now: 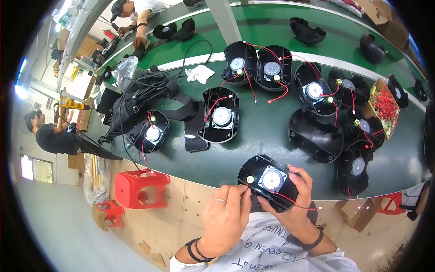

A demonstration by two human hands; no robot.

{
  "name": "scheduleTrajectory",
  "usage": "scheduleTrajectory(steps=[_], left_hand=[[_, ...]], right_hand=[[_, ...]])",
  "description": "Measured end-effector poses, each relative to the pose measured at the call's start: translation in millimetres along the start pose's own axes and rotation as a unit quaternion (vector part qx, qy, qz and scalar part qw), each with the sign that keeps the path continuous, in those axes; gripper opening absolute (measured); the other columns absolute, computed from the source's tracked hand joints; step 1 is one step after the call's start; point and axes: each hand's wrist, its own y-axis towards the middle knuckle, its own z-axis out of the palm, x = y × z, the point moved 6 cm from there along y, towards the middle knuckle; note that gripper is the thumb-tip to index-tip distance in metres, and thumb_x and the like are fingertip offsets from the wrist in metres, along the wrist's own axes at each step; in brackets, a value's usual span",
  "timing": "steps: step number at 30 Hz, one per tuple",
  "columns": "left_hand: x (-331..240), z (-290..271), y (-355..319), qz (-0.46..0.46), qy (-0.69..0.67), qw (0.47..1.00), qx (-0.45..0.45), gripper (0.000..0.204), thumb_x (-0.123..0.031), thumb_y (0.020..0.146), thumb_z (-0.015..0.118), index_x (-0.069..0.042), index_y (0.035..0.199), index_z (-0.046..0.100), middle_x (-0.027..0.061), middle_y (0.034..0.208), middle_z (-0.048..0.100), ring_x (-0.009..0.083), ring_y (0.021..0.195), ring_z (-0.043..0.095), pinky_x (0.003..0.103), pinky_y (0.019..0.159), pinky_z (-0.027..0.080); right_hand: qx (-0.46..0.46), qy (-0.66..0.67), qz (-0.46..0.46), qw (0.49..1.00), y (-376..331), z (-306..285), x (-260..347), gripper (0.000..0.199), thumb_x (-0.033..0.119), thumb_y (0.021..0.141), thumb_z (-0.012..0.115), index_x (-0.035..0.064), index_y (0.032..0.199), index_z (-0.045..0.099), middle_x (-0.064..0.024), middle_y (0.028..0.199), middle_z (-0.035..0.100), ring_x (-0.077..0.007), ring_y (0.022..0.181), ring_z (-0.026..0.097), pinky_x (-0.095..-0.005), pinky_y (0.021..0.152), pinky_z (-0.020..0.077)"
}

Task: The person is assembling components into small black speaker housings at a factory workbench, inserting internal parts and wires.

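Observation:
My right hand (294,199) grips a black rounded speaker housing (244,168) at its right side, thumb below and fingers over the rim. Set in this shell is a round, pale-grey speaker (273,180) on a square metal frame. A red wire (290,199) with a white plug trails from it past my right thumb. At the shell's left sits a small yellowish disc (250,179). My left hand (226,208) is closed just below this disc, thumb and forefinger pinched on a short red wire (248,185); the fingers partly hide it.
Several similar housings with speakers stand on the green table (263,127). A box of red-wired parts (384,106) is at the right. A black bag (140,102) and phone (195,131) lie left. A red stool (141,188) stands below. Two people work beyond.

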Motion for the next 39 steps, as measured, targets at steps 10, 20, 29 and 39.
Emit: scheduleTrajectory(steps=[10, 20, 29, 39], left_hand=[[2.1, 29.3, -18.4, 0.023, -0.005, 0.998, -0.065, 0.019, 0.002, 0.085, 0.080, -0.002, 0.101, 0.070, 0.0084, 0.093, 0.069, 0.0188, 0.059, 0.064, 0.031, 0.046, 0.046], [13.8, 50.7, -33.9, -0.087, -0.135, 0.979, -0.122, 0.013, -0.004, 0.091, 0.079, -0.003, 0.102, 0.073, 0.0084, 0.085, 0.068, 0.0194, 0.061, 0.065, 0.030, 0.055, 0.051], [26.1, 63.4, -41.0, -0.228, -0.334, 0.901, -0.160, 0.007, -0.003, 0.097, 0.076, 0.002, 0.096, 0.071, -0.0014, 0.073, 0.062, 0.0038, 0.063, 0.056, 0.022, 0.055, 0.040], [38.8, 70.6, -38.5, -0.367, -0.504, 0.779, -0.071, 0.017, -0.007, 0.099, 0.076, -0.003, 0.084, 0.069, -0.0125, 0.067, 0.049, -0.0038, 0.060, 0.034, 0.020, 0.053, 0.021]], right_hand=[[0.001, 0.032, 0.030, 0.999, 3.4, -1.2, -2.3, 0.102, 0.006, 0.063, 0.100, 0.0075, 0.146, 0.040, -0.0232, 0.145, 0.044, -0.0373, 0.131, 0.056, -0.0467, 0.107, 0.0523], [-0.025, 0.037, 0.048, 0.998, 0.1, -1.8, -2.5, 0.101, 0.009, 0.062, 0.101, 0.0060, 0.144, 0.041, -0.0244, 0.143, 0.049, -0.0392, 0.127, 0.057, -0.0472, 0.106, 0.0518], [-0.002, 0.053, 0.050, 0.997, 1.4, -0.5, -1.8, 0.101, 0.004, 0.064, 0.098, 0.0084, 0.146, 0.038, -0.0216, 0.145, 0.042, -0.0363, 0.135, 0.052, -0.0469, 0.111, 0.0483], [-0.008, 0.027, 0.049, 0.998, 6.1, -5.6, 1.2, 0.089, 0.010, 0.067, 0.097, 0.0060, 0.139, 0.045, -0.0240, 0.142, 0.049, -0.0388, 0.128, 0.057, -0.0468, 0.105, 0.0510]])
